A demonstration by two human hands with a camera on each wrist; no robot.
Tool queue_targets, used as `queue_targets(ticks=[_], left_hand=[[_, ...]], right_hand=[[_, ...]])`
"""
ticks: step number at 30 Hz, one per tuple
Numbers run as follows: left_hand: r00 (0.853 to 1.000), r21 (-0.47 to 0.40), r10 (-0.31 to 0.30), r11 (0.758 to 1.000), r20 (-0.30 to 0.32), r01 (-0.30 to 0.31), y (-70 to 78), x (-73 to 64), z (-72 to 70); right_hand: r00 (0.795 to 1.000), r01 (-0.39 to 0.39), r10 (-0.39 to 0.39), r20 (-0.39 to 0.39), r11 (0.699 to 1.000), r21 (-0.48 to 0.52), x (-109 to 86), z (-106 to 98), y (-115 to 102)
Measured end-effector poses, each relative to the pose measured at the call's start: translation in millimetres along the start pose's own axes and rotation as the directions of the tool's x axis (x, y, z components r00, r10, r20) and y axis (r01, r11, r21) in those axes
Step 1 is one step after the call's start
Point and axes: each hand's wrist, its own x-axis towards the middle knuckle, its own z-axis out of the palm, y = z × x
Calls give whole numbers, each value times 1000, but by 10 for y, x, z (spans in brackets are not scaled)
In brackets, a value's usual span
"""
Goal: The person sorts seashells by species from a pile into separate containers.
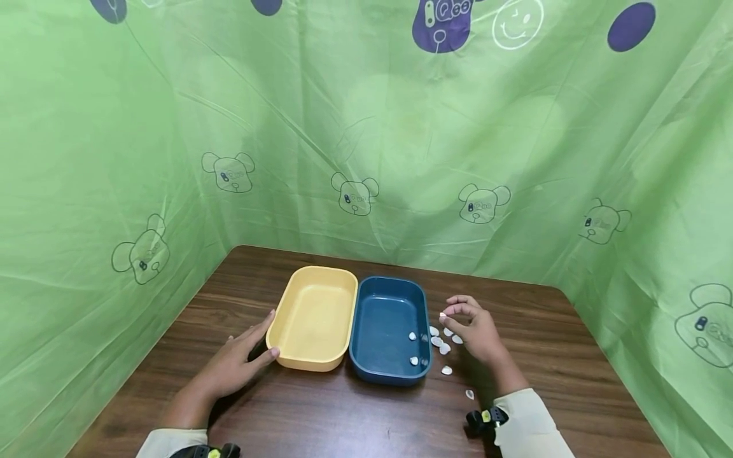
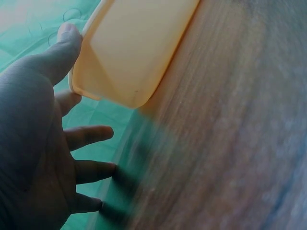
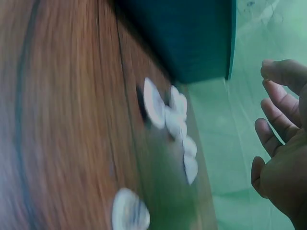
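Note:
A yellow rectangular container [image 1: 315,312] and a dark blue one [image 1: 380,318] stand side by side on the wooden table. My left hand [image 1: 231,366] rests against the yellow container's left side, its thumb at the near corner and its fingers spread fairly straight. Just right of the blue container, above the table, my right hand [image 1: 480,334] pinches a small white seashell [image 1: 443,315] between thumb and index finger. Two seashells [image 1: 413,360] lie inside the blue container. In the right wrist view the thumb and index fingertips meet, but the pinched shell is hard to make out.
Several loose white shells [image 1: 444,348] lie on the table along the blue container's right side. One shell [image 1: 469,394] lies apart, closer to the near edge. Green printed cloth [image 1: 401,159] hangs behind and at both sides of the table [image 1: 366,420].

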Motion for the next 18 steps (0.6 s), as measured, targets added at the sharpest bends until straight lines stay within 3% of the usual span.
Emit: queue_targets(ticks=[9, 18], left_hand=[[1000, 7, 5, 1000, -1, -5, -2, 11, -7], [1000, 4, 0, 1000, 7, 0, 9, -1, -8]], right_hand=[[1000, -3, 1, 17, 993, 118, -57, 167, -219], [999, 6, -10, 34, 992, 122, -124, 253, -366]])
